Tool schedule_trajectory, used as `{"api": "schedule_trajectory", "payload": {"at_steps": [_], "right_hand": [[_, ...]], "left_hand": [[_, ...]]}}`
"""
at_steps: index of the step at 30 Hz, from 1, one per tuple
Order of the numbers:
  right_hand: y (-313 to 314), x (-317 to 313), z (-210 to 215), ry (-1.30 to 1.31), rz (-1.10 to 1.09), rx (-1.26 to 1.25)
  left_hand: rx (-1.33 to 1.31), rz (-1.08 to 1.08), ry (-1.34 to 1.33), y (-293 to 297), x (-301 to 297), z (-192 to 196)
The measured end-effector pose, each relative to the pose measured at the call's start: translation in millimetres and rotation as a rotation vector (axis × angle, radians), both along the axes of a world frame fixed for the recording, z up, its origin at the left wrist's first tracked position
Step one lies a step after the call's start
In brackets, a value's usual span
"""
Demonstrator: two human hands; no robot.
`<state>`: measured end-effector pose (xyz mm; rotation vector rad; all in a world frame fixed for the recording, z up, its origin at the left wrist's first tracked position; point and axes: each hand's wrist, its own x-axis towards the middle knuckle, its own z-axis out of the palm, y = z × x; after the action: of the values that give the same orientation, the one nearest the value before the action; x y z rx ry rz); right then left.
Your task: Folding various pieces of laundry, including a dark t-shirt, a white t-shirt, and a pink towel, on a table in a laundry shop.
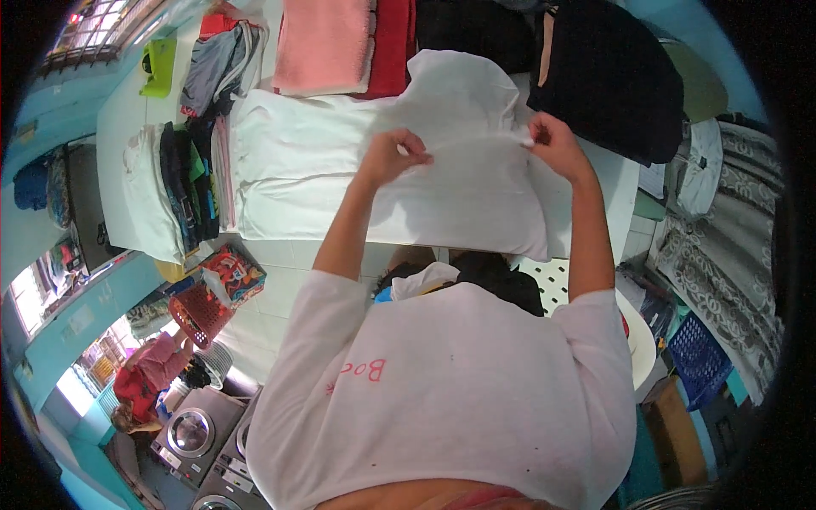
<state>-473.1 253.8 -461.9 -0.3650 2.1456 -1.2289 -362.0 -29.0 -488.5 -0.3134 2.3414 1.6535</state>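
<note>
A white T-shirt (297, 178) lies spread sideways across the white table, its body to the left and a sleeve (459, 81) reaching toward the far side. My right hand (557, 146) is closed in a pinch on the shirt's cloth near its right end. Over the middle of the shirt, my left hand (397, 155) has thumb and fingers pinched together at the fabric. The cloth has soft creases and shadows between my two hands.
Folded pink towels (323, 47), a red cloth (393, 51) and black garments (608, 85) line the table's far side. Stacked folded clothes (191, 183) stand at the left. A patterned grey curtain (722, 255) hangs at right. Another person (149, 382) is near washing machines (191, 433).
</note>
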Motion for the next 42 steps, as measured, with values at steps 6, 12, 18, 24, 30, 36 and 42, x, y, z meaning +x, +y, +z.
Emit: {"api": "schedule_trajectory", "payload": {"at_steps": [6, 12, 18, 24, 30, 36, 42], "right_hand": [[26, 101, -2, 0.067, -0.022, 0.130], [14, 160, -17, 0.278, 0.000, 0.507], [-54, 190, -42, 0.572, -0.155, 0.548], [-65, 182, -51, 0.553, -0.074, 0.788], [-80, 32, -35, 0.913, -0.265, 0.316], [-121, -68, -26, 0.302, -0.127, 0.503], [-124, -77, 6, 0.140, 0.028, 0.494]], "left_hand": [[-0.301, -0.440, 0.561, 22, 72, -12], [-0.484, -0.855, 0.482, 15, 100, -23], [-0.578, -0.735, 0.582, 11, 94, -16], [-0.592, -0.548, 0.500, -41, 80, -19], [-0.998, 0.201, 0.613, -232, 32, -3], [-1.229, -0.012, 0.301, -299, -16, -10], [-1.235, -0.387, -0.028, -299, -37, -1]]}}
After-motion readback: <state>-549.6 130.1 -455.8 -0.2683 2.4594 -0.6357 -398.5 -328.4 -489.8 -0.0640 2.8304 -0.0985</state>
